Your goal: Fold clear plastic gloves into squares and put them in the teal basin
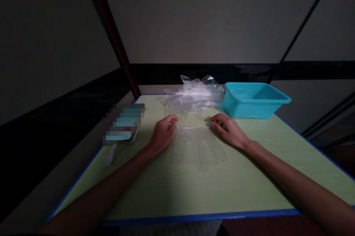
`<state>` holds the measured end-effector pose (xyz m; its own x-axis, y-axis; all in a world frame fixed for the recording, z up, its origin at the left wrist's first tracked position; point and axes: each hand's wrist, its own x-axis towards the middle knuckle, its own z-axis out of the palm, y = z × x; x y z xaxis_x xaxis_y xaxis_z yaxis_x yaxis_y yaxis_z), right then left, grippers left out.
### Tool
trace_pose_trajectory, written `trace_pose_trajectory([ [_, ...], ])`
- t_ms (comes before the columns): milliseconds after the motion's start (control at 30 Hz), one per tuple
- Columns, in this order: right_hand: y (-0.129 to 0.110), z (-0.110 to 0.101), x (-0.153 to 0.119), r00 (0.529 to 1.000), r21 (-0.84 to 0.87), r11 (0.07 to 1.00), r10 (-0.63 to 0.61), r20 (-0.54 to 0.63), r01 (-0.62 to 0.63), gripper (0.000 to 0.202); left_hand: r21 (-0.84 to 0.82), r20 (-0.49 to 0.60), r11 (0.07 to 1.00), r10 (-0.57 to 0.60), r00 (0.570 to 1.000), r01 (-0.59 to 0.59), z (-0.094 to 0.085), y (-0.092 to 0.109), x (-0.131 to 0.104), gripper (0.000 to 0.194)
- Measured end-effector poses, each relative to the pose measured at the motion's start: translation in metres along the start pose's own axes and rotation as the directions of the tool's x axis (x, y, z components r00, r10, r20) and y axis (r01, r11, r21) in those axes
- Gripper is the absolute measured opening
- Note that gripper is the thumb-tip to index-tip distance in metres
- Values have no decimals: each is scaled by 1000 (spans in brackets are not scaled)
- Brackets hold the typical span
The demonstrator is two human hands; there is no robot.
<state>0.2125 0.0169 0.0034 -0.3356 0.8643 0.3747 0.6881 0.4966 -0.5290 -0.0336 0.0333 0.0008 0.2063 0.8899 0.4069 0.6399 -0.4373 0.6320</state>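
Note:
A thin clear plastic sheet or glove lies flat on the light green table, between my hands. My left hand rests at its upper left edge, fingers curled together; whether they pinch anything is too small to tell. At its upper right corner is my right hand, with thumb and fingers apart and nothing visible between them. Beyond both hands sits a crumpled heap of clear plastic.
A turquoise basin stands at the back right of the table. At the left edge lies a blurred-out flat object, with a small plastic scrap just in front of it. Wall panels rise behind the table.

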Motion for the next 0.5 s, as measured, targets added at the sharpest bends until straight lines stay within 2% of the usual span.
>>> trace_pose_trajectory([
  [100, -8, 1, -9, 962, -65, 981, -165, 217, 183, 42, 27, 146, 993, 110, 983, -115, -7, 6, -13, 35],
  [200, -10, 4, -15, 907, -155, 956, -175, 383, 249, 55, 153, 368, 944, 219, 904, -291, -9, 6, -23, 43],
  [300, -8, 7, -17, 895, -204, 944, -156, 417, 259, 60, 273, 488, 876, 232, 842, -399, -9, 4, -27, 46],
  [500, -8, 7, -16, 894, -266, 924, -142, 425, 274, 63, 378, 556, 817, 176, 812, -435, -8, 3, -23, 48],
])
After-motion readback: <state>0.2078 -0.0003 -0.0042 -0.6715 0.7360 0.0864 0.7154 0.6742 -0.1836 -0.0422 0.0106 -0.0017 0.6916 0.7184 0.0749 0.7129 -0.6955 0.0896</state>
